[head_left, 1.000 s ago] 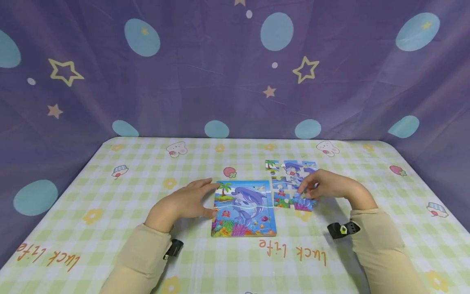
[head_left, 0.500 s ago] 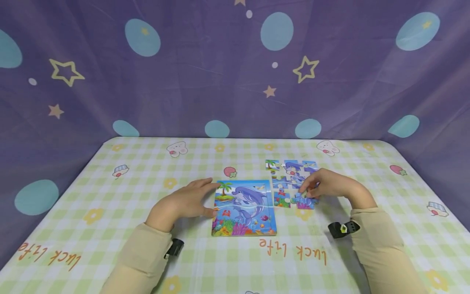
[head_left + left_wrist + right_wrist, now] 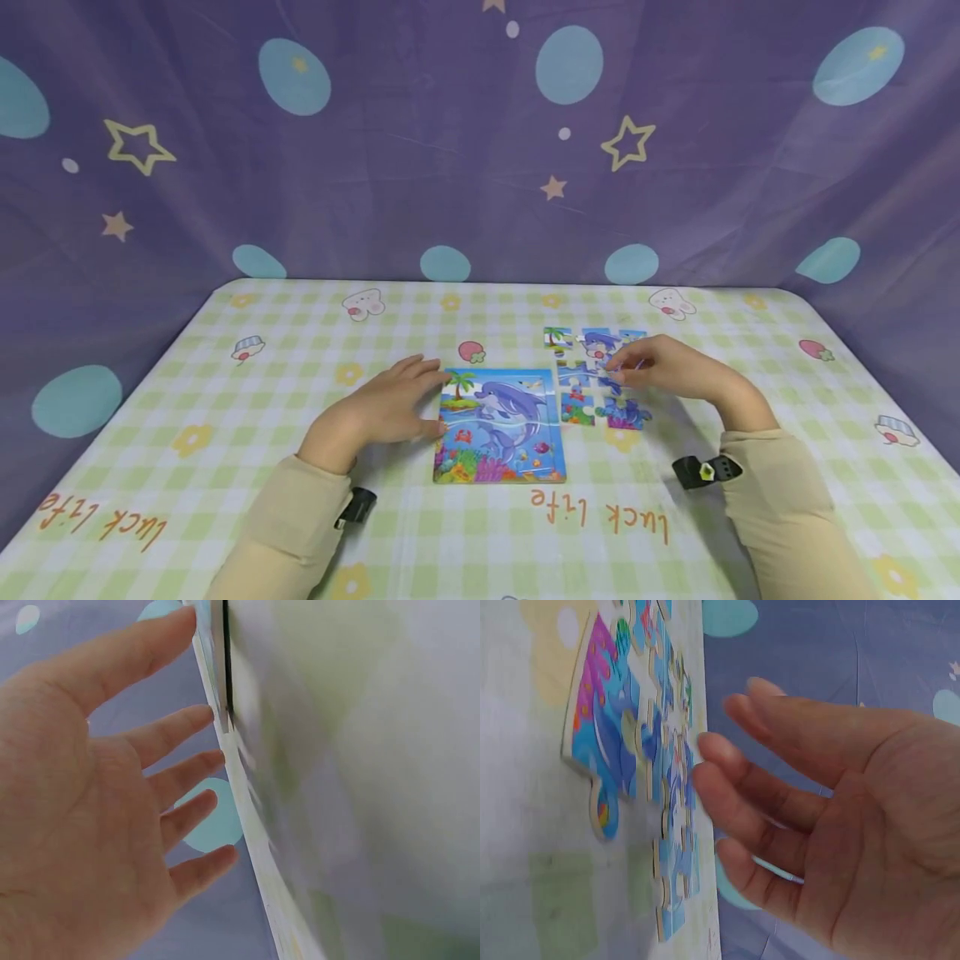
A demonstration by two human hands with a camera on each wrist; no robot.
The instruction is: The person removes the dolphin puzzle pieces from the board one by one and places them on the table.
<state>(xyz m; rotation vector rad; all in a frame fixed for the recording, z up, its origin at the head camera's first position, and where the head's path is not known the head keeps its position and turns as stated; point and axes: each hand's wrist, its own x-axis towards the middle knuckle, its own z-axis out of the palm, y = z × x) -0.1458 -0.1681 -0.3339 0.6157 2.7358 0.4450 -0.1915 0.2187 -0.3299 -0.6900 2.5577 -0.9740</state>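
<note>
A flat rectangular puzzle board printed with a purple dolphin, a palm island and bright coral (image 3: 498, 425) lies on the surface covered in a green-and-white checked cloth (image 3: 225, 400), near the front edge and a little left of the middle. The left hand (image 3: 378, 412) rests on the cloth at the board's left edge, its fingers (image 3: 161, 739) straight and spread, gripping nothing; the thumb tip touches the board's rim.

Just to the right of the board lies a group of loose and partly joined jigsaw pieces in the same blue, purple and green print (image 3: 600, 379). The pieces are thin, with pale cut edges and rounded tabs, and the wrist view shows them lying flat on the cloth (image 3: 641, 761). The right hand (image 3: 671, 371) hovers over the middle of this group, fingers (image 3: 742, 799) loosely extended and slightly bent towards the pieces; whether the tips touch a piece cannot be told. One purple-and-blue piece (image 3: 626, 412) sits at the near edge of the group, clear of the hand.
</note>
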